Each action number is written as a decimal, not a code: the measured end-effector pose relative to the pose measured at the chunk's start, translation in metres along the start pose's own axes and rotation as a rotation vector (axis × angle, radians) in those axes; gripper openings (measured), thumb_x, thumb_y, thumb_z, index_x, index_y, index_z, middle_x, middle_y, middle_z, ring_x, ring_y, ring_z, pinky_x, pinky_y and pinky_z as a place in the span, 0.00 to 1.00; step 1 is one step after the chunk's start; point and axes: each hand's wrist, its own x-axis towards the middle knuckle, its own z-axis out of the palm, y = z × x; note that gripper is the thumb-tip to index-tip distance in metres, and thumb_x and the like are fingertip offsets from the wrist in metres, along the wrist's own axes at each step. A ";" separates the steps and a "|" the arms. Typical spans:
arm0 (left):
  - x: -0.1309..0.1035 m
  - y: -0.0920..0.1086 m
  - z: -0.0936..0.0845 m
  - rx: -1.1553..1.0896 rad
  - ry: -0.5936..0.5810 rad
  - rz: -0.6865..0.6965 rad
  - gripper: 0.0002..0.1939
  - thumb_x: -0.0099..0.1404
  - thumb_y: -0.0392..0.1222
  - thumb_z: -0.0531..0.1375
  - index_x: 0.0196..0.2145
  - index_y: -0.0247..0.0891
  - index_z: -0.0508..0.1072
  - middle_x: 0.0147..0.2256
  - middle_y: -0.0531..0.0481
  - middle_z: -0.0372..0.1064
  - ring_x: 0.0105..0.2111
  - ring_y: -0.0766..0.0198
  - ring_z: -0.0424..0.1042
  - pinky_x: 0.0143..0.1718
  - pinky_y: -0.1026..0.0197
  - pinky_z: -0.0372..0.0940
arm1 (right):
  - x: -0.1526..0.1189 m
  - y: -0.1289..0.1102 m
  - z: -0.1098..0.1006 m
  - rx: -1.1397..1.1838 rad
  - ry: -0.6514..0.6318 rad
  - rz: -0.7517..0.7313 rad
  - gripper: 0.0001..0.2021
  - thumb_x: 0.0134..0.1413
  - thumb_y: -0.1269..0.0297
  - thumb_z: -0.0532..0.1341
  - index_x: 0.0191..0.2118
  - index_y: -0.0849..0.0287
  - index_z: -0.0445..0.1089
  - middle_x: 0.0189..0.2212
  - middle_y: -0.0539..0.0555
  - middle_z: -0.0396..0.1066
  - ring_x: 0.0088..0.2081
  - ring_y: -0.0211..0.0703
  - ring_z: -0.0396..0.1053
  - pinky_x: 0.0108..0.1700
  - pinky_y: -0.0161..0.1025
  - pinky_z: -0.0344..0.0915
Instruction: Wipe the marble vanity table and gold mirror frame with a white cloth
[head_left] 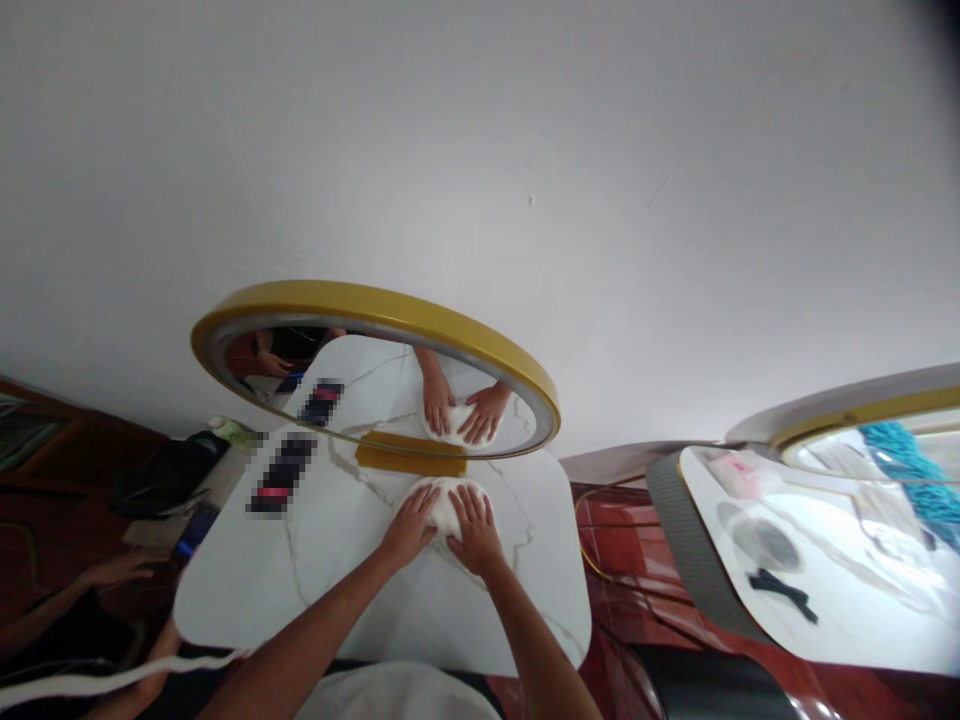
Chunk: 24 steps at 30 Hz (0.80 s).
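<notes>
A soft, rounded white bundle (444, 512) lies on the white marble-patterned table (330, 590); I cannot tell whether it is cloth or something else. My left hand (411, 522) rests flat on its left side with fingers stretched out. On the other side, my right hand (474, 525) lies palm down, fingers spread over the bundle. Both hands touch it from above without wrapping round it. An oval gold-framed mirror (375, 385) behind them reflects the hands and the bundle.
A gold strip (411, 456) lies at the mirror's base. Left of it is a pixelated dark object (281, 475). Another person's hand (124, 568) shows at the left. To the right stands a second white table (840, 600) with a black strip-like item (784, 592).
</notes>
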 end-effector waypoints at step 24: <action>-0.123 0.016 0.009 -0.035 -0.184 -0.012 0.39 0.59 0.46 0.56 0.64 0.48 0.42 0.64 0.49 0.44 0.62 0.55 0.45 0.60 0.51 0.46 | -0.098 -0.067 0.003 0.053 -0.159 -0.020 0.41 0.49 0.56 0.55 0.66 0.54 0.34 0.66 0.50 0.29 0.65 0.53 0.29 0.63 0.55 0.29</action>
